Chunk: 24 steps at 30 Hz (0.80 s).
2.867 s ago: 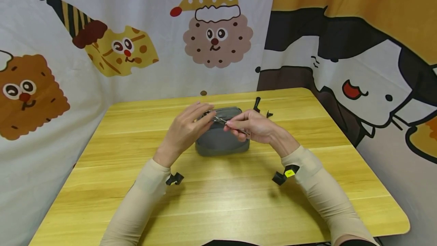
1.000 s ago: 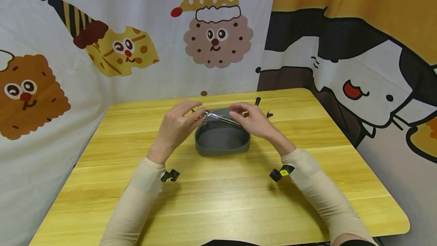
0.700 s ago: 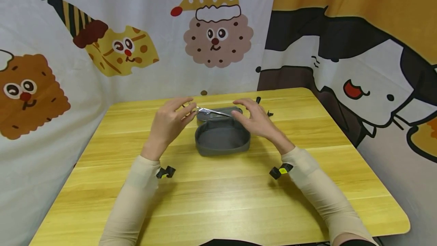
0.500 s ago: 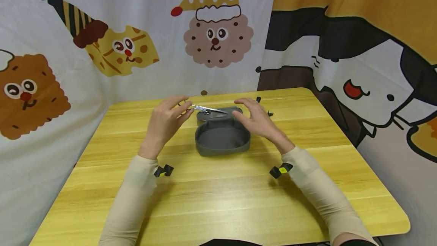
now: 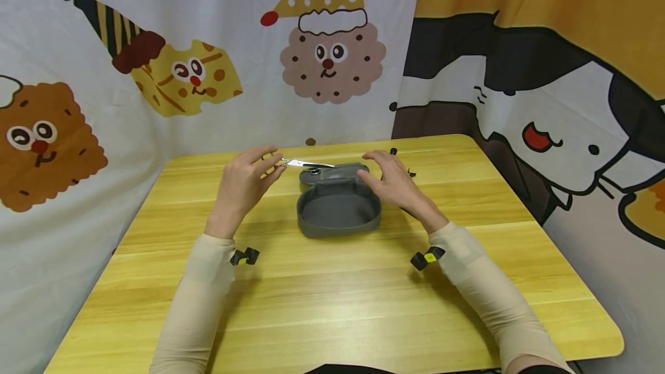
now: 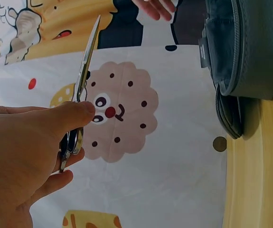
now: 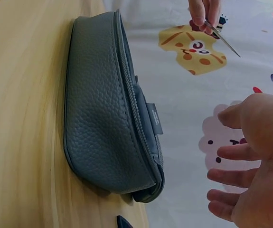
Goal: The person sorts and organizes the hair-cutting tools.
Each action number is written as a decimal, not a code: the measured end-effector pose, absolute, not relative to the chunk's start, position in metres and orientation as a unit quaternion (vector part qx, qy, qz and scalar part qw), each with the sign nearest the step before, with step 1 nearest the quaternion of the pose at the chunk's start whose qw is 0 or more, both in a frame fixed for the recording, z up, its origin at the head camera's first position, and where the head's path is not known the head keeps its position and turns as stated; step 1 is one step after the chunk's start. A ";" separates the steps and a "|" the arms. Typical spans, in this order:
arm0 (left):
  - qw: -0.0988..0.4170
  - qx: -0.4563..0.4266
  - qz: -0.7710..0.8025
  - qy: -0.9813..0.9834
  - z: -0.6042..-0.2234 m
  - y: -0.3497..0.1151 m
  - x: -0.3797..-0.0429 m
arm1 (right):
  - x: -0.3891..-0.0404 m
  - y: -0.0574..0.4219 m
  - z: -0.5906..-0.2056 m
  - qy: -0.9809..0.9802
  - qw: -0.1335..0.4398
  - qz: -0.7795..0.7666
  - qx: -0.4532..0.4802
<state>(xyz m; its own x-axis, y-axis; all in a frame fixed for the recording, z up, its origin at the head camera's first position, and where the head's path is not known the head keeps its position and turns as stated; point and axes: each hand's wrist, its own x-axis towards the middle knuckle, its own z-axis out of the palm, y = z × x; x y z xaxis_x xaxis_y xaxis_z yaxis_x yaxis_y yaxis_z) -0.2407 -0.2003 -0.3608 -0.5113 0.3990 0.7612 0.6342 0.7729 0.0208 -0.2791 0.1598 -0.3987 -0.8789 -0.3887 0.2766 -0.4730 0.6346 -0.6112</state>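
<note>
Item 1: scissors (image 6: 88, 57), slender, bright metal, blades together. Location: in the air above the table (image 5: 343, 299), gripped at the handle end by the left hand, blades extending across towards the right hand, tip well apart from it.

Item 2: left hand (image 5: 242, 183). Holds the scissors pinched, thumb on top and fingers beneath, to the left of the pouch.

Item 3: right hand (image 5: 391, 180). Fingers parted and gently bent, thumb held wide, grasp vacant; raised near the pouch's right end, the scissors lying off to its left.

Item 4: zip pouch (image 5: 339, 228), grey, pebbled surface, unzipped; standing on the table between the 2 hands, lid (image 5: 343, 172) folded back on the far side. In the head view the scissors' tip lies by the lid's upper edge. 1 fabric tag (image 7: 154, 118) at the zip side.

Item 5: 2 small black objects, 1 (image 5: 393, 152) at the far side of the table beyond the right hand, 1 (image 5: 412, 174) just right of that hand.

Item 6: 2 beige sleeves (image 5: 192, 305), each with 1 black wrist mount (image 5: 245, 256).

Item 7: white curtain (image 5: 260, 114) behind, cartoon-printed.
</note>
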 end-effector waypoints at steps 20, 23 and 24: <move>0.359 -0.282 -0.125 -0.881 -0.375 -0.213 -0.253 | -0.289 0.166 -0.411 -0.917 0.015 0.333 0.221; 0.346 -0.277 -0.127 -0.887 -0.377 -0.213 -0.253 | -0.289 0.166 -0.411 -0.919 0.003 0.331 0.213; 0.341 -0.276 -0.126 -0.890 -0.377 -0.213 -0.253 | -0.289 0.167 -0.411 -0.921 -0.003 0.330 0.209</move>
